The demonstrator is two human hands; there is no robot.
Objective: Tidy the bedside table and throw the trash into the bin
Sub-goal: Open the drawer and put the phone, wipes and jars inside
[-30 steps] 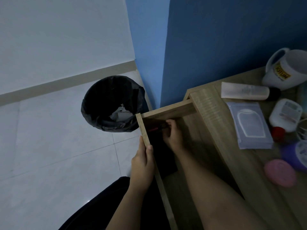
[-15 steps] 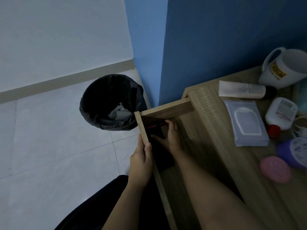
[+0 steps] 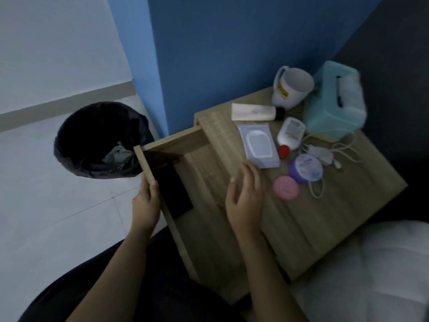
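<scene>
Against the blue wall we see the wooden worktop point(image 3: 313, 217), its drawer point(image 3: 162, 145) pulled out. Our left hand point(image 3: 145, 203) grips the drawer front; our right hand point(image 3: 246, 196) hovers open and empty. The bin point(image 3: 69, 145) holds crumpled trash point(image 3: 118, 155).

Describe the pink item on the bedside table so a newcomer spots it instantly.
On the wooden bedside table, look just beyond the right hand. The round pink compact lies flat beside a purple jar; it is the only pink thing there.
</scene>
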